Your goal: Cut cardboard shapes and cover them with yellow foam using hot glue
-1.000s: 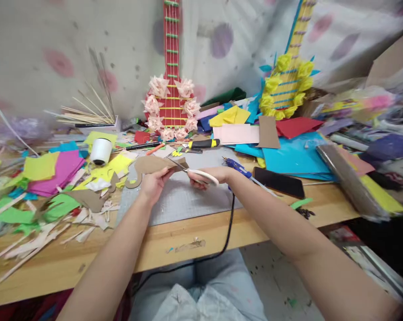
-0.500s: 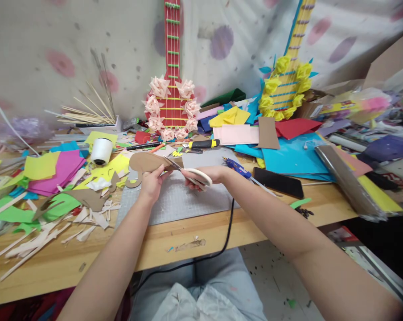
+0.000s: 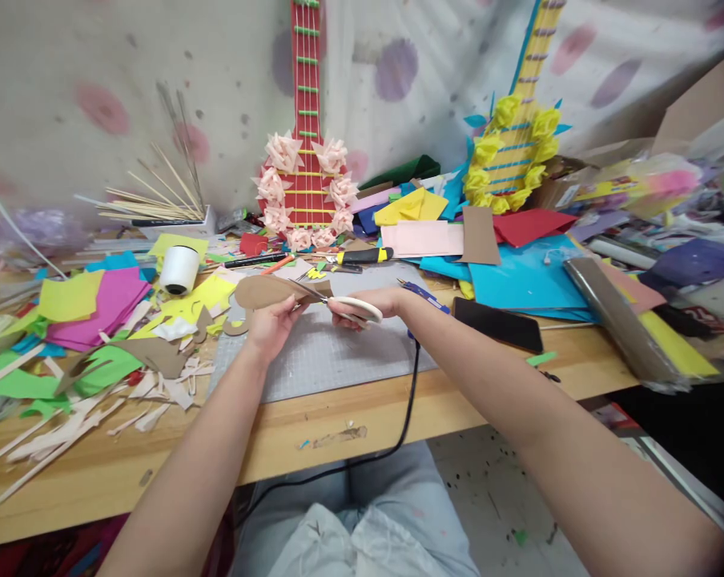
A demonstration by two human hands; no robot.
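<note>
Lap: pale-blue trousers [image 3: 368, 521] below the table edge.
Table [image 3: 278, 449]: wood, a black cord [image 3: 406, 417] hanging over the front.
Mat: grey cutting mat [image 3: 350, 365] beneath both hands.
Left hand [image 3: 273, 324]: fingers pinching the brown card piece along its near edge.
Right hand [image 3: 362, 307]: fingers wrapped on the white handles of the scissors [image 3: 371, 310]; blades point left, at the card's narrow part. Depth of bite, cannot tell.
Card piece [image 3: 259, 292]: over the mat, rounded wide end left, narrower toward the scissors.
Left flank: green, yellow and pale scraps; magenta sheets [image 3: 106, 312].
Right flank: blue glue gun [image 3: 423, 295] near the right wrist, partly hidden; black phone [image 3: 497, 324] just beside; blue sheets [image 3: 533, 284] beyond.
Behind mat: yellow-and-black cutter [image 3: 368, 256]; white cylinder [image 3: 179, 270] to the left.
Back: red model guitar [image 3: 307, 188], pink paper flowers, upright; yellow model guitar [image 3: 509, 156], yellow flowers, to its right, tilted.
Backdrop: pale spotted sheet [image 3: 230, 64].
</note>
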